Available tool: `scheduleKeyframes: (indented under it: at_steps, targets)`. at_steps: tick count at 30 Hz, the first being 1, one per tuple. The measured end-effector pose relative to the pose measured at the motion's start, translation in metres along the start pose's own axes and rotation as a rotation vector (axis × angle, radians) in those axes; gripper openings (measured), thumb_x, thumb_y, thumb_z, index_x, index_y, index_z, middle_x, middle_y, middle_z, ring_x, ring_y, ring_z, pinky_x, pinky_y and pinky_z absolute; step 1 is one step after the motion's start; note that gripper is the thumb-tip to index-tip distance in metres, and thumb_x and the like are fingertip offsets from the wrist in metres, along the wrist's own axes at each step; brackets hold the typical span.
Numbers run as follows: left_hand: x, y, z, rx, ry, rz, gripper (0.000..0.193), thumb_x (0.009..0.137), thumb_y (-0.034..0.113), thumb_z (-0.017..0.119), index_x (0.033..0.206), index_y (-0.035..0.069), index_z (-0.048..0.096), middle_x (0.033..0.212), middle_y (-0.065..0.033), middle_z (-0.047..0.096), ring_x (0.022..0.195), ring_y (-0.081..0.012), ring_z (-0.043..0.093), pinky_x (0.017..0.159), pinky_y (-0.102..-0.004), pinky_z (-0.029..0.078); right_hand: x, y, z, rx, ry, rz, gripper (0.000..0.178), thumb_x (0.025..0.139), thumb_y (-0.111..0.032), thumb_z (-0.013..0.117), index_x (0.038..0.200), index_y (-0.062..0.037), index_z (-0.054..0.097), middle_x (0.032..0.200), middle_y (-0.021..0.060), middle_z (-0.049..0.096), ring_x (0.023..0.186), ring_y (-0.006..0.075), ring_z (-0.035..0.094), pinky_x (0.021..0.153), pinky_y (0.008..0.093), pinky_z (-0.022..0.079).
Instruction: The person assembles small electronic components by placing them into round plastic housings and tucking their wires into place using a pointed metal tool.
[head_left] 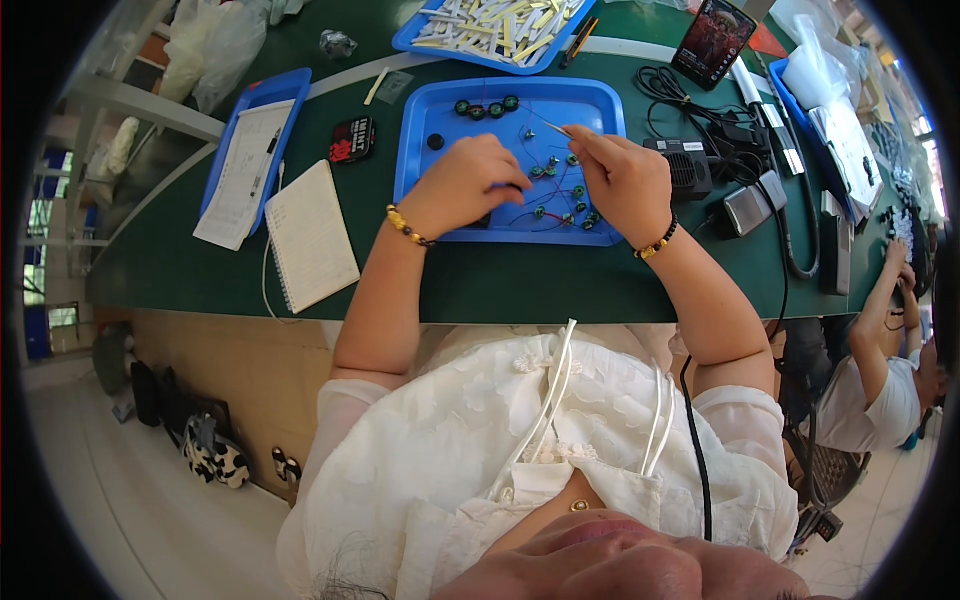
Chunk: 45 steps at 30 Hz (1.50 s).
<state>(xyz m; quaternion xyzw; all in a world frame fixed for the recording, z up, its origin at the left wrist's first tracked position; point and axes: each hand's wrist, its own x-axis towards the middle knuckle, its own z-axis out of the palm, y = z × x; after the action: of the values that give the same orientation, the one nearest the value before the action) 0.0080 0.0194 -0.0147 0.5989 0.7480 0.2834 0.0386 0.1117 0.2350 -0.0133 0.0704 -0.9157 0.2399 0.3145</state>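
Observation:
A shallow blue tray [412, 110] lies on the table in front of me. At its upper left is a cluster of dark round parts [477, 113], from which a thin reddish wire [535, 116] runs toward my right hand [628, 178]. That hand's thumb and fingers are pinched on the wire's pale end. My left hand [472, 182] hovers over the tray's left half with fingers curled in; what they hold, if anything, is hidden. Several small green round parts with wires [567, 217] lie scattered between and below the hands. A single black round piece [435, 142] sits at the left.
Another blue tray [405, 38] full of pale strips stands beyond. To the left are an open notebook [312, 235], a black-and-red case [352, 140] and a tray with papers [245, 170]. A phone [712, 42], cables [690, 105] and a co-worker [870, 380] are to the right.

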Motion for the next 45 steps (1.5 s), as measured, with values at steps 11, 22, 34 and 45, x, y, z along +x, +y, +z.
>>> scheduleKeyframes:
  at_steps: [11, 22, 34, 45]
  targets:
    - [-0.015, -0.009, -0.026, 0.149, 0.054, -0.447, 0.013, 0.076, 0.010, 0.076, 0.089, 0.007, 0.076, 0.082, -0.0089, 0.068, 0.081, -0.0257, 0.063, 0.073, -0.0351, 0.051, 0.000, -0.003, -0.002, 0.002, -0.054, 0.036, 0.016, 0.091, -0.016, 0.064, 0.105, -0.0167, 0.070, 0.074, 0.0052, 0.069, 0.057, 0.0251, 0.063, 0.048, 0.0344, 0.047]
    - [-0.019, -0.022, -0.017, 0.346, 0.171, -0.615, 0.013, 0.080, 0.016, 0.072, 0.091, 0.009, 0.074, 0.086, -0.0076, 0.069, 0.091, -0.0274, 0.063, 0.076, -0.0389, 0.052, 0.000, -0.002, 0.002, 0.057, 0.000, 0.015, 0.018, 0.089, -0.017, 0.066, 0.107, -0.0177, 0.070, 0.076, 0.0048, 0.069, 0.061, 0.0258, 0.065, 0.051, 0.0359, 0.049]
    - [-0.012, -0.021, 0.002, 0.151, 0.096, -0.451, 0.022, 0.075, 0.010, 0.076, 0.097, 0.006, 0.073, 0.095, -0.0098, 0.065, 0.096, -0.0290, 0.063, 0.081, -0.0379, 0.053, -0.001, 0.001, 0.004, 0.047, -0.016, -0.002, 0.017, 0.091, -0.019, 0.064, 0.107, -0.0182, 0.069, 0.073, 0.0039, 0.068, 0.060, 0.0253, 0.065, 0.049, 0.0364, 0.048]
    - [-0.007, -0.014, 0.002, 0.185, 0.074, -0.459, 0.027, 0.075, 0.016, 0.078, 0.098, 0.005, 0.071, 0.097, -0.0103, 0.064, 0.095, -0.0292, 0.063, 0.082, -0.0380, 0.053, -0.002, 0.002, 0.005, 0.044, 0.002, -0.016, 0.017, 0.092, -0.021, 0.064, 0.107, -0.0177, 0.070, 0.071, 0.0043, 0.066, 0.059, 0.0257, 0.064, 0.048, 0.0367, 0.047]
